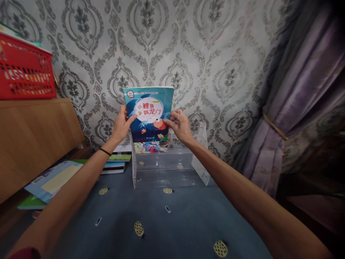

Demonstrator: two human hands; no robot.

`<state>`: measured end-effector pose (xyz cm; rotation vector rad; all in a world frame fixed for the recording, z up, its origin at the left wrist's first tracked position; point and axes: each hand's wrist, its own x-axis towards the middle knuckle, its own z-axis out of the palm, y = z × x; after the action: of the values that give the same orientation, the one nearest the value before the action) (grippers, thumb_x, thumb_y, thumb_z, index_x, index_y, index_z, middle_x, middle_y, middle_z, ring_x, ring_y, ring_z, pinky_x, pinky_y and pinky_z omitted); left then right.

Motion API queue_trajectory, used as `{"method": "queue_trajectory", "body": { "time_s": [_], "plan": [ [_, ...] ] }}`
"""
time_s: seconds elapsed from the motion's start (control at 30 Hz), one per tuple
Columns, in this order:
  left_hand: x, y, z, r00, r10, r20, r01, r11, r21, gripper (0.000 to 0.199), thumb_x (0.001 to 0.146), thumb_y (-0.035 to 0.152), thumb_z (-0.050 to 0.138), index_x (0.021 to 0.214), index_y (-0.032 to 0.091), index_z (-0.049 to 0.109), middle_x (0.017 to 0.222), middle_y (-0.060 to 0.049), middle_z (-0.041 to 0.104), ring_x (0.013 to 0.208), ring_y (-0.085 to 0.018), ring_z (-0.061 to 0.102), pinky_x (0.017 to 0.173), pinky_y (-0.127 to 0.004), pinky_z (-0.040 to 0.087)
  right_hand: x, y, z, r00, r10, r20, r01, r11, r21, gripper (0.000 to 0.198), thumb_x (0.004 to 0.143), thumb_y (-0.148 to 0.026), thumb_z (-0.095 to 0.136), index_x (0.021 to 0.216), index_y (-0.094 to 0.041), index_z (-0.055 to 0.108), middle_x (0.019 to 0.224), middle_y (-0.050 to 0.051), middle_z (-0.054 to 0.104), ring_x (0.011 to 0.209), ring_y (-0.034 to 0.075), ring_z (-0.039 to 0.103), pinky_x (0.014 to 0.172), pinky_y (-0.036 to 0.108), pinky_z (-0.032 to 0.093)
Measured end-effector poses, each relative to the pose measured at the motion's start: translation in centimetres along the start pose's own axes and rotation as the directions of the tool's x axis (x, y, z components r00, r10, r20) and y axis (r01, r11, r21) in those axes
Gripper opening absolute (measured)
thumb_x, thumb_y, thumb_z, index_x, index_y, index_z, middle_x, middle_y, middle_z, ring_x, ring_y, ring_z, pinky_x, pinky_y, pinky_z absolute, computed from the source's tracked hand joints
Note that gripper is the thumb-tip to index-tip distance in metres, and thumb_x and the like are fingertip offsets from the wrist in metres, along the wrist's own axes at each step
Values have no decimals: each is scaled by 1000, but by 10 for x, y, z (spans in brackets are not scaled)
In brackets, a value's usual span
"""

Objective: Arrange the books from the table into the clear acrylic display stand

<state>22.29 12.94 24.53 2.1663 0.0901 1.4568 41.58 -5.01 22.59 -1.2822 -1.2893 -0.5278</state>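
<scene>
Patterned grey wallpaper (pixel 147 21) filled the back of the scene, and below it spread a dark blue tabletop (pixel 188 223) printed with yellow pineapples! Over on the right hung a purple curtain (pixel 302 79), gathered by a tieback (pixel 275 126); on the left stood a wooden cabinet (pixel 40 133) with a red basket (pixel 27 54) on top. Centre stage, a clear stepped rack (pixel 164 178) sat on the tabletop, with loose books (pixel 54 181) lying flat to its left.

And there was the blue book (pixel 148 115), held up over the back of the rack! Its long axis ran upright, top edge to the ceiling, front cover square to the camera, the red title right way up. Left hand (pixel 122 124): thumb in front, fingers behind, clamped on the left edge. Right hand (pixel 182 126): thumb on the cover, fingers pinched at the right edge. A multicoloured strip (pixel 151 147) peeked out beneath; whether the blue book touched the rack, you couldn't tell. Smallest of all, a black band (pixel 105 151) circled the left wrist.
</scene>
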Motion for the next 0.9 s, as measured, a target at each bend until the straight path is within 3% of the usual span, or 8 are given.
{"method": "queue_trajectory", "body": {
  "time_s": [0.2, 0.53, 0.7, 0.9],
  "plan": [
    [-3, -6, 1, 999, 37, 10, -38, 994, 103, 37, 93, 47, 60, 119, 25, 47, 97, -4, 67, 78, -17, 64, 70, -32, 55, -6, 5, 2, 1000, 10, 1, -10, 1000, 26, 24, 85, -43, 69, 80, -21, 62, 94, 3, 52, 74, 15, 52, 65, 32, 54],
    [-18, -11, -5, 986, -46, 158, 39, 998, 42, 31, 90, 43, 61, 103, 24, 39, 87, 1, 62, 69, -15, 60, 61, -28, 49, -19, 12, 3, 998, 36, 46, -36, 999, -6, 35, 85, -55, 65, 78, -22, 61, 93, 3, 51, 71, 16, 54, 61, 30, 52],
    [-20, -11, -4, 985, -45, 167, 34, 997, 70, 32, 90, 43, 60, 106, 24, 40, 93, -2, 64, 82, -20, 64, 68, -33, 51, -26, 13, 2, 996, 71, 46, -71, 997, -14, 38, 84, -58, 65, 75, -22, 58, 91, 3, 50, 73, 17, 54, 63, 31, 52],
    [-26, -12, -2, 985, -24, 172, 2, 992, 126, 33, 90, 42, 61, 111, 23, 44, 103, -7, 66, 96, -24, 66, 83, -41, 53, -37, 12, -1, 990, 111, 86, -105, 992, -71, 32, 86, -50, 64, 75, -21, 58, 86, 1, 48, 74, 17, 54, 62, 30, 50]
  ]
}}
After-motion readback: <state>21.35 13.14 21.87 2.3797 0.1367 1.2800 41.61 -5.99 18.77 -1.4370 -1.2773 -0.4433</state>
